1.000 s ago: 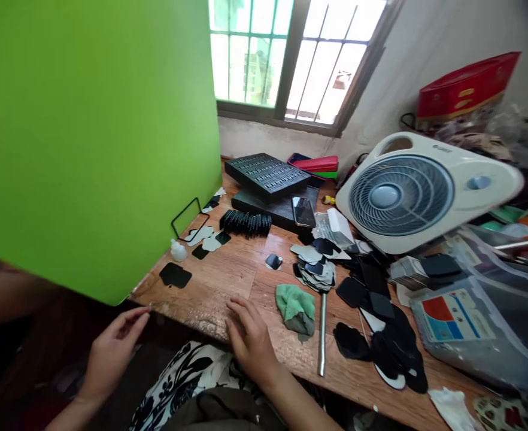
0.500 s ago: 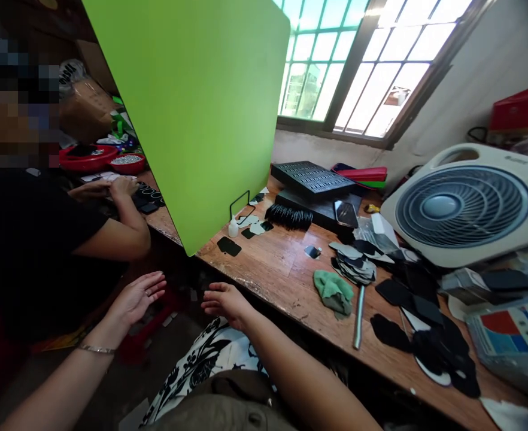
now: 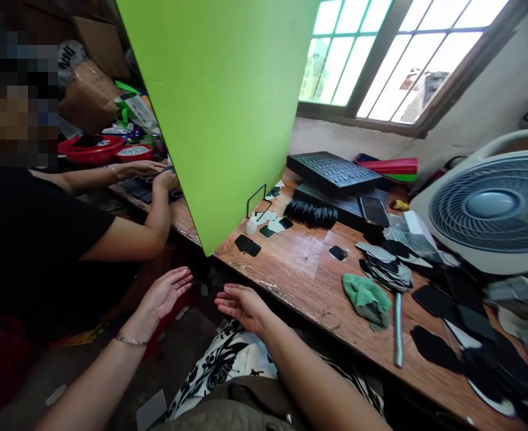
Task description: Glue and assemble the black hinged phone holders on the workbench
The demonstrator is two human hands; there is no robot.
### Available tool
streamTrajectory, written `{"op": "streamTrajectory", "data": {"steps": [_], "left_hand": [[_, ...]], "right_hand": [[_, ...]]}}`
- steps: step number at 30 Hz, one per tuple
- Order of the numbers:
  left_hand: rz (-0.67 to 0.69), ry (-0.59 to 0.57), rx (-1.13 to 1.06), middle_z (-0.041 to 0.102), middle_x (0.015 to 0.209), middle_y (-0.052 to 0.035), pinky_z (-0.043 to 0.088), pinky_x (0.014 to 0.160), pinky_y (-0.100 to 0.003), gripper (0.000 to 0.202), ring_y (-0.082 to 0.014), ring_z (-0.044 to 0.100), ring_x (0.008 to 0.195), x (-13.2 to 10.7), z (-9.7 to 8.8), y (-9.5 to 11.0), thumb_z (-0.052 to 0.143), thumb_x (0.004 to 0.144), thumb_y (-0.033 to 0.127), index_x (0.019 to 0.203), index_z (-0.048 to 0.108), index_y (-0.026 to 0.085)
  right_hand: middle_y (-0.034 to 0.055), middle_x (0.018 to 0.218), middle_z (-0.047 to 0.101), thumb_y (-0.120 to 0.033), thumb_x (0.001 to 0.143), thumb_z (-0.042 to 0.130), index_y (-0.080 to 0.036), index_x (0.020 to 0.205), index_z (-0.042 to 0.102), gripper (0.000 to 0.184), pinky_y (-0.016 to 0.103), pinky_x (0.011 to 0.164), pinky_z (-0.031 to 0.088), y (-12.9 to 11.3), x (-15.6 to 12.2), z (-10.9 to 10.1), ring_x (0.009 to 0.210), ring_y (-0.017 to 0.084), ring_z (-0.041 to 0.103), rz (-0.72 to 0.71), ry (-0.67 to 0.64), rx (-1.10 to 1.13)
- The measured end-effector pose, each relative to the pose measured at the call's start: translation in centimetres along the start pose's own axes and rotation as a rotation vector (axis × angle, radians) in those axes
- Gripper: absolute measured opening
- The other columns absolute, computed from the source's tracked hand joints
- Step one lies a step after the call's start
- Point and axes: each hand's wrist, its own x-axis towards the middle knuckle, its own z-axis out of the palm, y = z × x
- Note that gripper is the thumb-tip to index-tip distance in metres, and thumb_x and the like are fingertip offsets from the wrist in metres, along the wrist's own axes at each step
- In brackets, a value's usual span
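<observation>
Bright green divider board [image 3: 219, 108] stands upright on a worn wooden workbench [image 3: 306, 281], propped by a black wire stand [image 3: 257, 200]. The person's left hand [image 3: 163, 293] and right hand [image 3: 241, 305] hang open and empty just off the bench's near edge, fingers loosely spread, gripping nothing. A slim metal bracelet [image 3: 130, 340] circles the left wrist.

Nearest the hands, a black rounded-corner pad [image 3: 247, 245] lies flat on the wood, just beside the divider's lower tip, with a small white plastic bottle [image 3: 251, 226] just beyond it. The pad looks thin, light and flexible, perhaps foam or rubbery sheet. Lying so flat, it would probably lift best by sliding a fingertip under one corner, then pinching the edge.

Farther right sit a loose stack of pale and black cut pieces [image 3: 385, 269], a crumpled green cloth [image 3: 366, 299] and a steel rod [image 3: 398, 329]. Beyond the divider, a co-worker's hands [image 3: 165, 179] rest on small black pieces near red plastic bowls [image 3: 91, 149]. No label or writing can be read on the bottle or on anything else in view.
</observation>
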Motion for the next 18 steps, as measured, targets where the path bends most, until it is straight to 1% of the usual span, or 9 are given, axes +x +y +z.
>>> {"op": "streamTrajectory", "data": {"steps": [3, 7, 10, 12, 15, 18], "left_hand": [[0.021, -0.015, -0.032, 0.071, 0.093, -0.0107, 0.056, 0.076, -0.03, 0.014, -0.0191, 0.069, 0.087, -0.9, -0.2, 0.3, 0.06, 0.078, 0.003, 0.088, 0.065, 0.011], [0.019, -0.083, -0.039, 0.068, 0.106, -0.0132, 0.055, 0.081, -0.033, 0.018, -0.0221, 0.067, 0.098, -2.2, 0.4, 0.9, 0.06, 0.08, 0.004, 0.096, 0.066, 0.011], [0.023, -0.144, -0.036, 0.066, 0.114, -0.0137, 0.055, 0.084, -0.036, 0.021, -0.0248, 0.063, 0.105, -3.4, 1.2, 1.8, 0.061, 0.081, 0.007, 0.1, 0.066, 0.013], [0.023, -0.191, -0.016, 0.065, 0.116, -0.014, 0.054, 0.086, -0.038, 0.022, -0.0262, 0.062, 0.107, -4.3, 1.5, 2.5, 0.062, 0.081, 0.01, 0.102, 0.066, 0.014], [0.014, -0.259, 0.039, 0.065, 0.116, -0.0143, 0.053, 0.088, -0.039, 0.023, -0.0264, 0.062, 0.108, -5.4, 1.6, 3.0, 0.063, 0.082, 0.013, 0.105, 0.065, 0.014], [0.009, -0.281, 0.072, 0.064, 0.116, -0.0139, 0.052, 0.09, -0.038, 0.023, -0.0248, 0.062, 0.106, -6.1, 1.3, 3.0, 0.063, 0.083, 0.013, 0.106, 0.065, 0.014]], "right_hand": [[0.0086, 0.083, 0.068, -0.016, 0.08, 0.064, -0.012, 0.103, 0.053, 0.026, 0.03, 0.074, 0.056, -0.7, 1.0, 1.1, 0.072, 0.016, 0.07, 0.013, -0.028, 0.0], [0.0085, 0.088, 0.068, -0.02, 0.081, 0.066, -0.014, 0.106, 0.052, 0.03, 0.032, 0.077, 0.056, -1.5, 1.4, 2.5, 0.077, 0.017, 0.07, 0.026, -0.073, 0.009], [0.0086, 0.091, 0.068, -0.022, 0.08, 0.068, -0.014, 0.108, 0.053, 0.033, 0.034, 0.08, 0.055, -1.8, 1.0, 3.4, 0.08, 0.018, 0.07, 0.037, -0.123, 0.021], [0.0089, 0.093, 0.068, -0.023, 0.079, 0.069, -0.015, 0.109, 0.053, 0.034, 0.036, 0.082, 0.055, -1.9, 0.7, 3.8, 0.082, 0.018, 0.07, 0.041, -0.159, 0.03], [0.009, 0.094, 0.068, -0.023, 0.08, 0.069, -0.015, 0.111, 0.053, 0.036, 0.037, 0.083, 0.054, -2.0, 0.0, 4.2, 0.083, 0.018, 0.07, 0.042, -0.193, 0.041], [0.0093, 0.093, 0.068, -0.022, 0.08, 0.068, -0.014, 0.112, 0.053, 0.037, 0.037, 0.082, 0.055, -1.9, -0.5, 4.3, 0.083, 0.019, 0.07, 0.041, -0.201, 0.044]]}}
